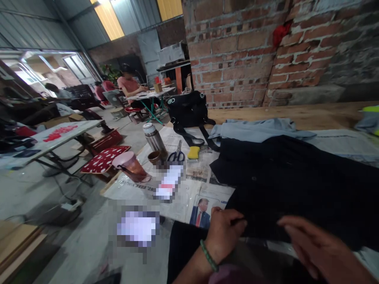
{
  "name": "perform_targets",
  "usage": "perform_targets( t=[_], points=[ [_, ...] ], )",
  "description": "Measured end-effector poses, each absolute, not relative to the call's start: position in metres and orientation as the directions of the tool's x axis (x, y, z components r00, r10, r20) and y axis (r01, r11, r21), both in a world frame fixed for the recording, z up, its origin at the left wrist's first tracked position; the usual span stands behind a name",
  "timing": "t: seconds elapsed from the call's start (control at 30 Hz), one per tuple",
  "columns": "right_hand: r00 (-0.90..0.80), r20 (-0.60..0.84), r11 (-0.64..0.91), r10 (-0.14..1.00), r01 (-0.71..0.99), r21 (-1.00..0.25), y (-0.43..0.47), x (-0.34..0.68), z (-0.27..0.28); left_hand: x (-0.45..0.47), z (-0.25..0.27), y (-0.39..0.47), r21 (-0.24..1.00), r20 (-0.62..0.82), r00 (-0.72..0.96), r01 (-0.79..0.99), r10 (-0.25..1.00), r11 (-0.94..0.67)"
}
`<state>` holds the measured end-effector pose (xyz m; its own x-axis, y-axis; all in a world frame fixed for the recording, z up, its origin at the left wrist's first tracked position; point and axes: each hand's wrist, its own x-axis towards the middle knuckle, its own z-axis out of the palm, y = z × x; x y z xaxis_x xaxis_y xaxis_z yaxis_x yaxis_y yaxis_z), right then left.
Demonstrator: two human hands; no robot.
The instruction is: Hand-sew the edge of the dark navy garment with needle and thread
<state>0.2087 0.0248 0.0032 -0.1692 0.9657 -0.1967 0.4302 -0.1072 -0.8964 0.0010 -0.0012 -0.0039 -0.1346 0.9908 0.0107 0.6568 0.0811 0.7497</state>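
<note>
Pink-lidded, a tumbler (134,170) stands well beyond and to the left of the left hand (226,228); rightward from it, also beyond that hand, come a steel thermos (154,140), a brown cup (154,157), scissors (177,153) and a yellow sponge (194,152). The left hand curls at a black garment (296,177); whether it grips cloth, one cannot tell. The garment spreads beyond both hands. The right hand (316,242), fingers outstretched and apart, is at its near side.
</note>
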Motion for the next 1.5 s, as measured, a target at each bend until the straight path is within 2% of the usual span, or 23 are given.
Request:
perform_targets(
  t=[0.03, 0.1, 0.23, 0.4, 0.53, 0.83, 0.93, 1.07, 1.13, 1.2, 1.27, 1.3, 1.5],
  points=[
    [-0.245, -0.266, -0.129, 0.932, 0.463, -0.877, 0.022, 0.200, -0.003, 0.001, -0.004, -0.002, 0.753, 0.009, -0.153, 0.651, 0.988, 0.094],
    [-0.351, -0.291, -0.075, 0.890, 0.517, -0.853, 0.016, 0.187, -0.013, 0.002, -0.005, -0.002, 0.761, 0.012, -0.181, 0.639, 0.983, 0.108],
    [-0.443, -0.209, 0.111, 0.872, 0.594, -0.797, 0.013, 0.176, -0.018, 0.004, -0.006, -0.003, 0.784, 0.029, -0.186, 0.614, 0.982, 0.093],
    [-0.480, -0.163, 0.202, 0.862, 0.620, -0.759, 0.016, 0.174, -0.015, 0.004, -0.010, -0.004, 0.801, 0.071, -0.189, 0.596, 0.979, 0.057],
    [-0.498, -0.129, 0.236, 0.857, 0.604, -0.761, 0.016, 0.171, -0.016, 0.004, -0.011, -0.007, 0.819, 0.109, -0.124, 0.574, 0.986, -0.019],
    [-0.440, -0.086, 0.219, 0.894, 0.596, -0.773, 0.016, 0.156, -0.017, 0.009, -0.018, -0.009, 0.741, 0.313, -0.005, 0.627, 0.950, -0.241],
    [-0.458, -0.101, 0.226, 0.883, 0.604, -0.764, 0.016, 0.162, -0.024, 0.009, -0.021, -0.007, 0.742, 0.330, -0.037, 0.627, 0.943, -0.236],
    [-0.572, -0.099, 0.358, 0.814, 0.629, -0.690, 0.020, 0.191, -0.025, 0.009, -0.024, -0.005, 0.765, 0.330, -0.107, 0.613, 0.938, -0.199],
    [-0.579, -0.028, 0.438, 0.815, 0.647, -0.624, 0.028, 0.203, -0.017, 0.010, -0.024, -0.004, 0.772, 0.332, -0.128, 0.606, 0.934, -0.191],
    [-0.506, 0.149, 0.496, 0.850, 0.669, -0.554, 0.042, 0.208, -0.005, 0.011, -0.025, -0.004, 0.773, 0.336, -0.124, 0.603, 0.934, -0.198],
    [-0.389, 0.313, 0.499, 0.866, 0.700, -0.510, 0.057, 0.204, 0.004, 0.013, -0.026, -0.005, 0.760, 0.355, -0.107, 0.612, 0.929, -0.220],
    [-0.377, 0.324, 0.496, 0.868, 0.703, -0.510, 0.065, 0.199, 0.007, 0.014, -0.026, -0.005, 0.749, 0.374, -0.104, 0.619, 0.922, -0.234],
    [-0.575, -0.019, 0.463, 0.818, 0.676, -0.573, 0.072, 0.176, -0.006, 0.015, -0.031, -0.009, 0.718, 0.424, -0.108, 0.645, 0.899, -0.262]
  ],
)
